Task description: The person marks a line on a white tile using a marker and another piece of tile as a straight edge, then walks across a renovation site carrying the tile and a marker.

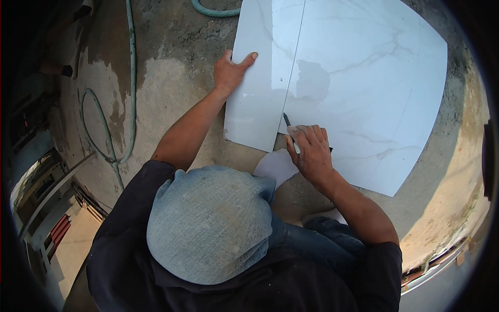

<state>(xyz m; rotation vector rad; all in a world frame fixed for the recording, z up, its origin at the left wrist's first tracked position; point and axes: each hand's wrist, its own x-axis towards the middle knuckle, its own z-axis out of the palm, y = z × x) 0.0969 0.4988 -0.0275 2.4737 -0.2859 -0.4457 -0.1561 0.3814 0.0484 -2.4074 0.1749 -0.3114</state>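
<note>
A narrow strip of white marbled tile [250, 117] lies on the ground alongside a large tile [369, 114] of the same pattern. My left hand [230, 74] grips the strip's left edge, thumb on top and the other fingers hidden past the edge. Between the two tiles runs a thin dark line. My right hand [312, 153] is closed round a pen-like tool [287, 120], its dark tip pointing at that line near the tiles' near end. Whether the tip touches the surface, I cannot tell. A greyish wet-looking patch [312, 80] marks the large tile.
My bent knee [210, 223] in faded denim sits close below the tiles. A green hose [131, 78] loops over the rough concrete [171, 96] at the left, and another stretch of hose [215, 11] curves beyond the strip. Sunlit ground [442, 208] lies at the right.
</note>
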